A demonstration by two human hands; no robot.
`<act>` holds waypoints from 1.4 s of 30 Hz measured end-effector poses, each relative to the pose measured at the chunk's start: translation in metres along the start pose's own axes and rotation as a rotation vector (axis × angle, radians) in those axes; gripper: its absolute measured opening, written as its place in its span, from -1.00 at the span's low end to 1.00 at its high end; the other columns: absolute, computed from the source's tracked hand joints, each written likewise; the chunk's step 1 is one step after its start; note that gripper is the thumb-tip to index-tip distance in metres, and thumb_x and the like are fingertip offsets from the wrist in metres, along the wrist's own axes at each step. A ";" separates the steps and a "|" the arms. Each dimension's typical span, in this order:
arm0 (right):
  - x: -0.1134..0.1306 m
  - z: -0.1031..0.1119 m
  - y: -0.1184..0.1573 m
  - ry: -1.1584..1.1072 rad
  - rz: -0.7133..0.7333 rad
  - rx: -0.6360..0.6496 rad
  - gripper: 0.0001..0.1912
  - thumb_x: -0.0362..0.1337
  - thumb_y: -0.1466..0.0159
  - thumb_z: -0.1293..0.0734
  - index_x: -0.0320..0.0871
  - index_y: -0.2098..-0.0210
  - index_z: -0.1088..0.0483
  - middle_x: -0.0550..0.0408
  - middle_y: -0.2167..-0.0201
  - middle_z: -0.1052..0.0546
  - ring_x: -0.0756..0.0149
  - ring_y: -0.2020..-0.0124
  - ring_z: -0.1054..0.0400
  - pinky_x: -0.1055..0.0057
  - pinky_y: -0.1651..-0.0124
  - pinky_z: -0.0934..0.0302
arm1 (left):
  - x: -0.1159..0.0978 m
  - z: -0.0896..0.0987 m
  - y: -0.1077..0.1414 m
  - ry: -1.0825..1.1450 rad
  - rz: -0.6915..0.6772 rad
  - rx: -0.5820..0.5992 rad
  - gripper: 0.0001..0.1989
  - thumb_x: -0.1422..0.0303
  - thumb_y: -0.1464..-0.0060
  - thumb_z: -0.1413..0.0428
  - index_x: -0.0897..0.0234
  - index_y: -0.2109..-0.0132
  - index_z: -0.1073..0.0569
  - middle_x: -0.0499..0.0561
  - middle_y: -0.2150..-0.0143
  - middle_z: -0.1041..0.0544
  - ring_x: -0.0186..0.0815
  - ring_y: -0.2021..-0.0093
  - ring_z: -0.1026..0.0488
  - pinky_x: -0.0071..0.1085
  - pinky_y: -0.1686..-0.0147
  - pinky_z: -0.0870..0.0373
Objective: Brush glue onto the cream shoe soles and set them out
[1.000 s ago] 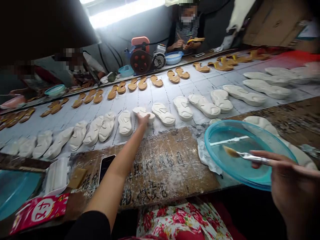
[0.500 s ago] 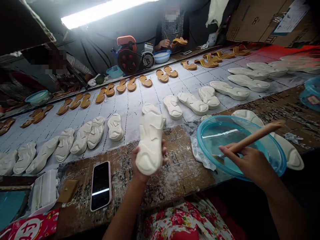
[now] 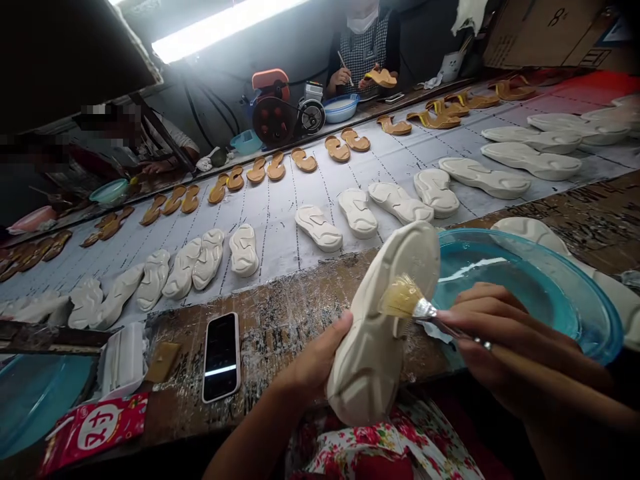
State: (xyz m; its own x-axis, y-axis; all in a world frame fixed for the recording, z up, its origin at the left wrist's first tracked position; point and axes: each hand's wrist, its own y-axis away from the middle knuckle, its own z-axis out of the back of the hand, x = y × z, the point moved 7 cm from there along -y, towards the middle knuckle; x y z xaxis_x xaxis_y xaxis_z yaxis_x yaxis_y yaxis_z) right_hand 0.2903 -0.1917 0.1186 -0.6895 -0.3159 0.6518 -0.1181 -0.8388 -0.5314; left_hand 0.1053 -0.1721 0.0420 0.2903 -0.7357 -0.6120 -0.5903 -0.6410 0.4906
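Observation:
A white shoe sole [image 3: 370,367] is tilted up over the bench edge, and my left hand [image 3: 320,353] grips it by its left side. My right hand [image 3: 505,340] holds a wooden-handled brush [image 3: 403,298], its pale bristles pressed against the sole's upper half. Behind my right hand a blue plastic basin [image 3: 505,267] contains liquid. More white soles [image 3: 357,213] lie in a row on the white, line-marked belt [image 3: 280,233].
Brown sandal pieces [image 3: 305,160] line the belt's far side. A phone [image 3: 221,358], a white box [image 3: 123,360] and a red packet [image 3: 95,430] lie at the left. Across the belt a person [image 3: 365,53] holds a brown piece beside a motor [image 3: 311,110].
The sole has moved right and nearer, turning to a slant. My right hand has brought the brush from the basin onto it. The view has shifted slightly.

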 end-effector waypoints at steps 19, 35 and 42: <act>0.070 0.002 -0.026 -0.058 0.549 0.119 -0.84 -0.45 -0.21 -0.18 -0.12 0.30 -0.34 0.22 0.54 -0.42 0.47 0.39 -0.27 0.27 0.12 0.03 | -0.046 -0.029 0.041 -1.057 -0.294 -0.239 -0.55 0.11 -0.21 0.25 0.20 0.03 -0.40 0.03 0.10 -0.33 -0.32 0.16 -0.26 -0.40 0.08 -0.15; 0.080 -0.018 0.002 -0.327 0.660 0.338 -0.87 -0.37 -0.22 -0.22 -0.18 0.24 -0.36 0.18 0.51 -0.41 0.50 0.33 -0.29 0.47 0.08 -0.11 | -0.033 -0.022 0.015 -0.351 -0.236 -0.233 -0.40 -0.06 -0.06 0.10 0.43 0.11 -0.44 0.05 0.44 -0.46 -0.40 0.47 -0.34 -0.48 0.42 -0.24; 0.076 -0.009 -0.009 -0.447 0.608 0.274 -0.90 -0.36 -0.24 -0.18 -0.20 0.27 -0.31 0.16 0.53 -0.37 0.46 0.36 -0.28 0.34 0.07 -0.14 | -0.019 -0.014 0.012 -0.009 -0.139 -0.166 -0.41 -0.02 -0.04 0.03 0.48 0.12 -0.47 0.14 0.39 -0.53 -0.26 0.34 -0.47 -0.39 0.25 -0.35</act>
State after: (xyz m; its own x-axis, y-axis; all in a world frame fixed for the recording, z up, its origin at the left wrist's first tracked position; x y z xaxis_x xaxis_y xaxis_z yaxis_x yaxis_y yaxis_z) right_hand 0.2320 -0.2039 0.1681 -0.2183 -0.8517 0.4763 0.4062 -0.5231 -0.7492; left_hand 0.1037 -0.1685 0.0684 0.3535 -0.6362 -0.6858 -0.4127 -0.7640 0.4960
